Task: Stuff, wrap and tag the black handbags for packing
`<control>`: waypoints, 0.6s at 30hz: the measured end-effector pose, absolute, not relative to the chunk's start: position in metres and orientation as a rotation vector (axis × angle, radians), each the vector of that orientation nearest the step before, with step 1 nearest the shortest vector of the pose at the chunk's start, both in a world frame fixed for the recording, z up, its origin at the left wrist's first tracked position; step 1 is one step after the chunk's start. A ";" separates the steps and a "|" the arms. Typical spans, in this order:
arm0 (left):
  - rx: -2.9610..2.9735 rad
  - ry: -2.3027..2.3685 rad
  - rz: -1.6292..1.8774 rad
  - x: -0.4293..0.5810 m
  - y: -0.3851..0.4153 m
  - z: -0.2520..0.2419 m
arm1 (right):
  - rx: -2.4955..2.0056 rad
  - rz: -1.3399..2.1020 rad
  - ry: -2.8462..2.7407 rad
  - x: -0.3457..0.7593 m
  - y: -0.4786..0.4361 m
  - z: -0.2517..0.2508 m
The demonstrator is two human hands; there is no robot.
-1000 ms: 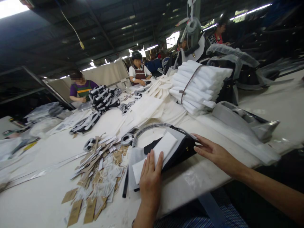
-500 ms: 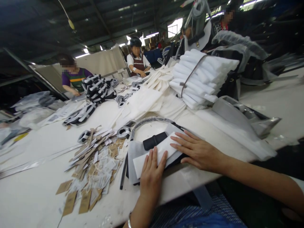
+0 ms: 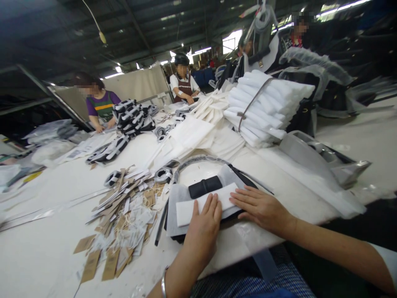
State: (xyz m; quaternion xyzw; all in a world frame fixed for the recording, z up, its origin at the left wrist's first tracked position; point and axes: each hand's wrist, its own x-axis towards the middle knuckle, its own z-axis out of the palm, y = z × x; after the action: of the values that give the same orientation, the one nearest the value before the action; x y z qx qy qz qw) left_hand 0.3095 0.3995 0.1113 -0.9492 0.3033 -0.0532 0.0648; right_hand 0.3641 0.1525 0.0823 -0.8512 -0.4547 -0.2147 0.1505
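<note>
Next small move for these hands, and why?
I'd probably slide the left hand along the white strip to its left end and press lightly: that end lies uncovered over the grey sheet, while the left fingers rest near the strip's middle and the right hand near its other end.

The left grip [image 3: 203,225] lies flat on a white strip [image 3: 186,212], while the right grip [image 3: 263,209], fingers outstretched, touches the strip's right end. Beneath the strip are a grey sheet [image 3: 228,176] and a black bag [image 3: 178,239] on the desk [image 3: 62,244]. Just beyond the left grip sits a dark rectangular piece [image 3: 205,187]; farther out arches a plastic-wrapped handle [image 3: 200,159]. Left of the left grip spread brown and white tags [image 3: 124,219]. Well beyond the right grip rests a tied white bundle [image 3: 263,107].
</note>
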 end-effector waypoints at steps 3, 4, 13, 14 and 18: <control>-3.002 0.947 -0.189 0.306 0.399 0.111 | -2.416 -0.606 -1.291 0.363 0.151 0.080; -3.031 0.923 -0.230 0.305 0.398 0.108 | -2.410 -0.583 -1.277 0.363 0.151 0.081; -2.915 0.777 -0.625 0.308 0.388 0.074 | -2.490 -0.300 -1.424 0.379 0.154 0.121; -2.907 0.776 -0.659 0.308 0.388 0.071 | -2.483 -0.324 -1.474 0.380 0.155 0.121; -2.879 0.735 -0.850 0.307 0.391 0.062 | -2.433 -0.550 -1.567 0.376 0.154 0.110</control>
State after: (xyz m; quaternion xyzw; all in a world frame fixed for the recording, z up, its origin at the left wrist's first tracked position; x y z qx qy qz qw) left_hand 0.3075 0.3913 0.0624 -0.9312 0.2378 -0.2750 0.0253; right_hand 0.3757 0.1539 0.1098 -0.8220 -0.5293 -0.1859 0.0978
